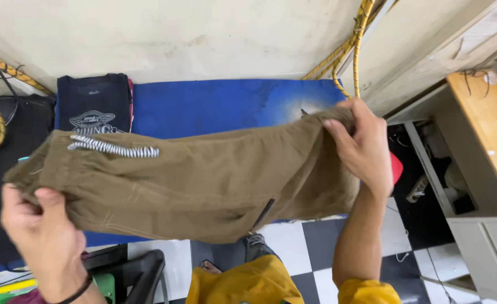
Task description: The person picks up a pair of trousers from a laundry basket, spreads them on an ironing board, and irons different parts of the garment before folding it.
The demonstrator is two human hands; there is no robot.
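The person holds a pair of olive-brown shorts (203, 180) stretched out in the air between 2 hands, above a blue mat (214, 107). The left hand (40, 231), near and at the left of the scene, is closed on the waistband end, thumb on top and fingers curled under the cloth; a dark band circles its wrist. The right hand (364, 149), farther and to the right, is closed on the opposite end, fingers bent over the bunched fabric and thumb pressed to its side. A black-and-white striped drawstring (113, 147) lies across the shorts near the waistband, and a dark zip pocket opening (265, 211) shows toward the lower middle.

On the far left of the mat rests a folded dark T-shirt (93, 104) with a pale print. Yellow rope (353, 48) hangs along the wall at the far right. A wooden desk (485, 124) stands at the right, and a checkered floor (310, 247) shows below the shorts.
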